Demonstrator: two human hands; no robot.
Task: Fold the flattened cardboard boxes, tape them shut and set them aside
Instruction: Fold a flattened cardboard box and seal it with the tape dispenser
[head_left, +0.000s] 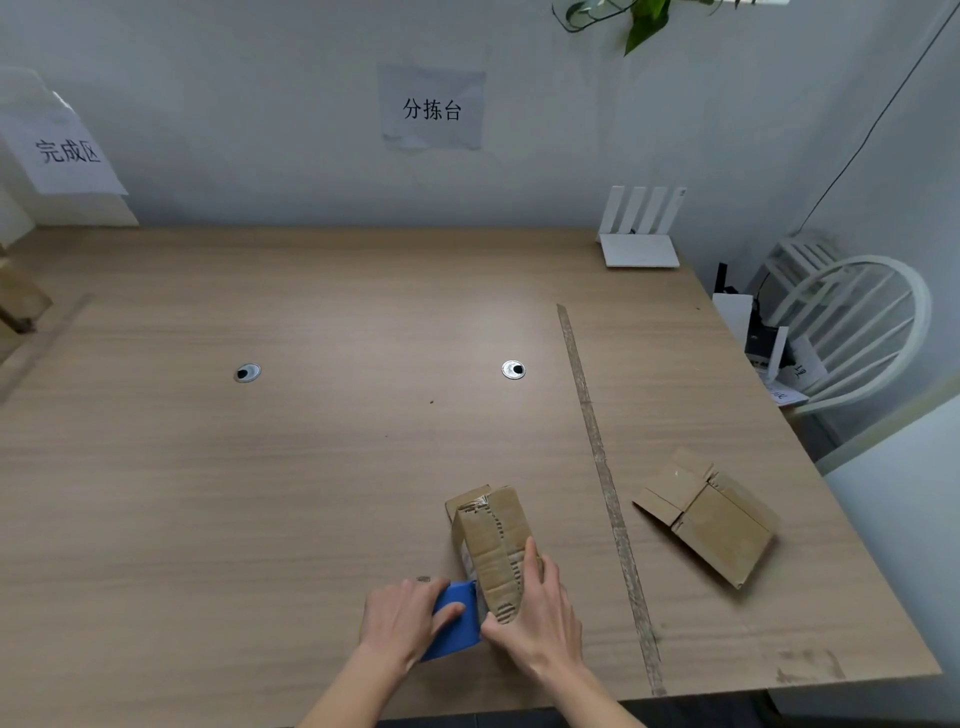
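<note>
A small folded cardboard box (491, 540) with a torn top layer stands on the wooden table (260, 467) near its front edge. My right hand (535, 618) grips the box's near end, fingers along its right side. My left hand (405, 621) holds a blue tape dispenser (457, 623) pressed against the near left end of the box. A second cardboard box (711, 514), flattened with flaps spread, lies to the right beyond a strip of old tape.
A worn tape strip (597, 457) runs front to back across the table's right part. Two round cable holes (247, 372) (514, 369) sit mid-table. A white router (640, 234) stands at the back right, and a white chair (852, 322) stands beside the table.
</note>
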